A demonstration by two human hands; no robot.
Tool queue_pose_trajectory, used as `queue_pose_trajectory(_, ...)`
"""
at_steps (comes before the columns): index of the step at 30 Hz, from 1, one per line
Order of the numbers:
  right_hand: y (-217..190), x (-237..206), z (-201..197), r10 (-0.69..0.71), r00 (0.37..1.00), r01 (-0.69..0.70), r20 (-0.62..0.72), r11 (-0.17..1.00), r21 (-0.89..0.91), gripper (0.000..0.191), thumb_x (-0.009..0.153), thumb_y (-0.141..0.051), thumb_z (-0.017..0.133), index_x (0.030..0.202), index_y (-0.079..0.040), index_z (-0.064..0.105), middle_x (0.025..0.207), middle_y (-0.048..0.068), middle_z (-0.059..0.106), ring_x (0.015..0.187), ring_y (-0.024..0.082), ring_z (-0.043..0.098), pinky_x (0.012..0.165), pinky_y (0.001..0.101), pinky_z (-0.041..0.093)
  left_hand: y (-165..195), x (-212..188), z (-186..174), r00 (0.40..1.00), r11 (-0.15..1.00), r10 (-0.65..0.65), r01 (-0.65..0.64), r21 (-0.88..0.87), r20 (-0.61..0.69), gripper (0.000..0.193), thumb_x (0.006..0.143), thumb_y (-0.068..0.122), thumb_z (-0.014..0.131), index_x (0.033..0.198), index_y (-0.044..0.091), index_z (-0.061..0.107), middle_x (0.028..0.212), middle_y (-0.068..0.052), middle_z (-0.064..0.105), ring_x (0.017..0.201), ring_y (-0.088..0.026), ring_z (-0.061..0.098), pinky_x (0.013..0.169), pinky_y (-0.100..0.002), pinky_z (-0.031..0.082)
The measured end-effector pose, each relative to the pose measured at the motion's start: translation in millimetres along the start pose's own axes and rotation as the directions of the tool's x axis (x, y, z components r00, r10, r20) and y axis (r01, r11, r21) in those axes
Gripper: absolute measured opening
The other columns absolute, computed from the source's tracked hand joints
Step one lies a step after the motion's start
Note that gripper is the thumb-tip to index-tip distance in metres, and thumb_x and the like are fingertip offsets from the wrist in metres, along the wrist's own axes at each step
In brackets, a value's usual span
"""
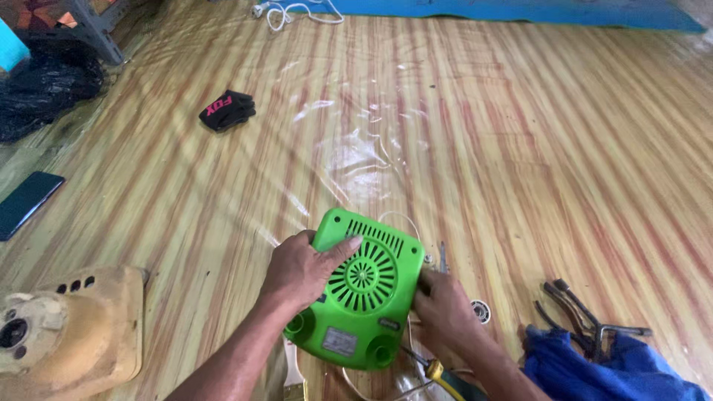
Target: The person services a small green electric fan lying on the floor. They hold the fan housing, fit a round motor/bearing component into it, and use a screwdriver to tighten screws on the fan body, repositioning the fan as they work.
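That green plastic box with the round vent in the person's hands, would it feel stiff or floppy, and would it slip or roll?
The green box looks like moulded hard plastic, so probably stiff. Its glossy shell may be a bit slippery, though the left hand and right hand grip opposite edges. Its flat, squarish shape suggests it would lie still rather than roll.

I see floor [520, 134]: striped wood-pattern vinyl, glossy. Landmark: green vented appliance housing [360, 297], low centre. Up-left of it, black folded glove [227, 111]. Far left of it, dark phone [26, 202]. Lower left, tan machine casing [74, 334]. Right of it, pliers [575, 312] beside blue cloth [594, 367]. Just right, small round metal part [481, 310]. Below it, yellow-handled screwdriver [445, 375]. Far above, white cable [293, 11], blue mat [520, 11].
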State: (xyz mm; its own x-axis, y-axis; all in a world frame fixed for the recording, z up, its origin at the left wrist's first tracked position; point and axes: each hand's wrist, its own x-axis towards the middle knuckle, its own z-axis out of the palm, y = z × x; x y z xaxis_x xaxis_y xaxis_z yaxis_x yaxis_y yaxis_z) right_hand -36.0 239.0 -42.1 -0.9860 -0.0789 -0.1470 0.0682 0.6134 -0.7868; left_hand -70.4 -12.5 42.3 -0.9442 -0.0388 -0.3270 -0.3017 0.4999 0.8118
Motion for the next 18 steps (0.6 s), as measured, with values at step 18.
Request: queue_pose_trajectory(18, -66.1, -54.7, 6.0, -0.088, 0.956, 0.055, -0.279, 0.991, -0.125, 0.042, 0.093, -0.026, 0.069, 0.129, -0.004, 0.064, 0.118, 0.019, 0.068, 0.095, 0.028, 0.075, 0.081, 0.0419, 0.060, -23.4, -34.6, 27.1, 0.962, 0.997, 0.055, -0.065, -0.029, -0.267, 0.069, 0.080, 0.068, 0.070, 0.085, -0.001, 0.073, 0.076, -0.016, 0.076, 0.071, -0.028, 0.078, 0.067, -0.042, 0.061)
